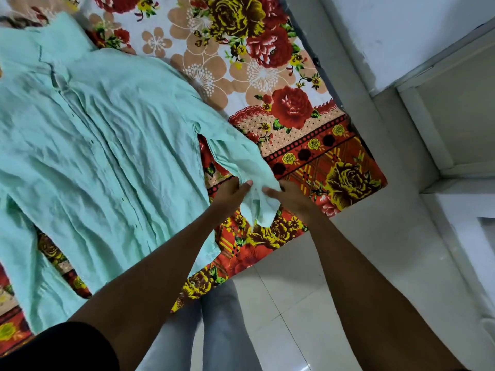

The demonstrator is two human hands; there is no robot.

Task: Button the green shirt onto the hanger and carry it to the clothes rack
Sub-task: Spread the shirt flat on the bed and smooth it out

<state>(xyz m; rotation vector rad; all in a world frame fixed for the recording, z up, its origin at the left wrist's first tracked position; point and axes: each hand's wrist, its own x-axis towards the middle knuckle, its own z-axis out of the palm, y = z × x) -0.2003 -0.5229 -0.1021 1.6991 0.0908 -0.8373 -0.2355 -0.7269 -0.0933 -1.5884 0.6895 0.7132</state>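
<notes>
While the green shirt (pixel 107 135) lies spread front-up on the floral bed (pixel 267 76), both hands pinch its near sleeve cuff (pixel 257 199): the left hand (pixel 230 195) and right hand (pixel 290 196) have their fingers (pixel 247 183) closed on the cloth. Pulling the cuff gently taut should flatten it (no hanger shows in view). Most of the shirt lies beyond the hands, to their left.

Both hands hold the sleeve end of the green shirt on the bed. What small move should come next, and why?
Probably pull the cuff straight and lay the sleeve flat beside the shirt. The left hand and right hand pinch the bunched cuff near the bed's edge, while the body lies spread, front up. No hanger is in view, so tidying the sleeve seems to come first.
</notes>
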